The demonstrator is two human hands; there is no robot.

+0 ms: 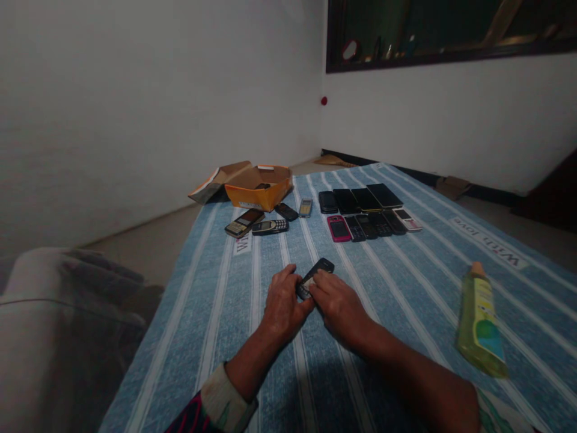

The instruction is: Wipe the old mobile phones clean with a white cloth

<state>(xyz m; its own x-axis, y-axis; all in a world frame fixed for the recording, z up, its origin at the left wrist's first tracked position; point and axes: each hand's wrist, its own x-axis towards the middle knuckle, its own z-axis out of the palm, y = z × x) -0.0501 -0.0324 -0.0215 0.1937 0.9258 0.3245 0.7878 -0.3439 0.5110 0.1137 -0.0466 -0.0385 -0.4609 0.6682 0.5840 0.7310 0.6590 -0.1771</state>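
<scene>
A small dark keypad phone (322, 266) lies tilted between my two hands over the striped blue cloth. My left hand (283, 304) grips its lower left end, thumb and fingers round the edge. My right hand (338, 304) has its bent fingers pressed on the keypad side from the right. Beyond them, several phones stand in two rows on the right, one of them a pink phone (338, 228). Nearer the left lie a brown and silver phone (244, 222), a dark phone with light keys (270, 227), a small black phone (286, 211) and a light phone (305, 208).
An open orange cardboard box (259, 197) sits at the far left of the cloth-covered table (234, 337). A bottle of yellow-green liquid (482, 325) lies at the right. A pale covered seat (58, 337) is left of the table, with walls behind.
</scene>
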